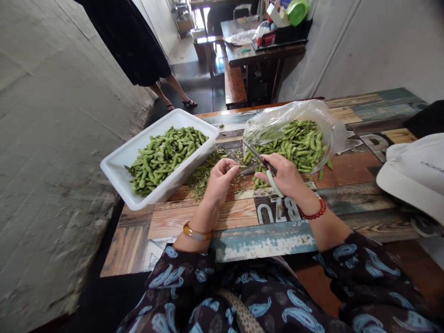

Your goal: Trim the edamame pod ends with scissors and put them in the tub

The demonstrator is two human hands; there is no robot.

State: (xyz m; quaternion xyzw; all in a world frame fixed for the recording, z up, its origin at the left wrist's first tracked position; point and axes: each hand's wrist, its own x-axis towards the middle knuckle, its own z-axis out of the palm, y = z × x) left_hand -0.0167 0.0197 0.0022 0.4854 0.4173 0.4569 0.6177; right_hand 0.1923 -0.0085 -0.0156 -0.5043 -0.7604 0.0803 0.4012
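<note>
Between its thumb and fingers my left hand (222, 178) pinches a small green pod (238, 166). My right hand (285, 173) is wrapped around scissors (274, 183) with pale green handles, whose dark blades point up and left. A white tub (121, 173) on the left holds a heap of green pods (163, 159). To the right, a clear plastic bag (333, 125) lies open with more pods (298, 143) in and in front of it. Small trimmings (201, 178) are scattered between the tub and the bag, beside my left hand.
The patchwork wooden table (204, 217) bears a white cap (412, 171) at the right. Beyond it stand a bench (235, 83) and a second table (239, 55) with a black tray and bags. A person in dark clothing (128, 41) stands at the upper left, near the wall.
</note>
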